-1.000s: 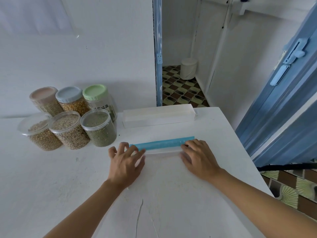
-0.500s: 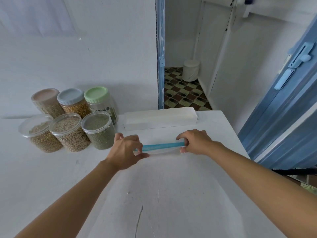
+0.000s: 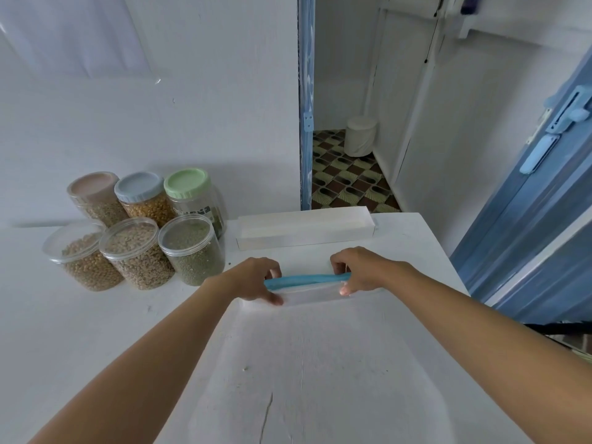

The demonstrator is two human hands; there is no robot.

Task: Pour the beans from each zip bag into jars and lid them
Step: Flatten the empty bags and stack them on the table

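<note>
Head view: showed the bag [image 3: 307, 293] flat on the table [image 3: 320, 363], just before a white box [image 3: 304, 230], pinched at either end of its blue strip [image 3: 307, 279] by the left hand [image 3: 253, 278] and right hand [image 3: 362, 270], fingers curled over, thumbs nearside. Looked empty, thin, limp and light; probably slippery, so best taken by the stiffer strip. Found no readable writing: label [image 3: 206, 214] on the green-lidded jar [image 3: 192, 200] too blurred.

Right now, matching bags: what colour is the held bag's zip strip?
Blue: the clear plastic bag's zip strip, head view.
</note>
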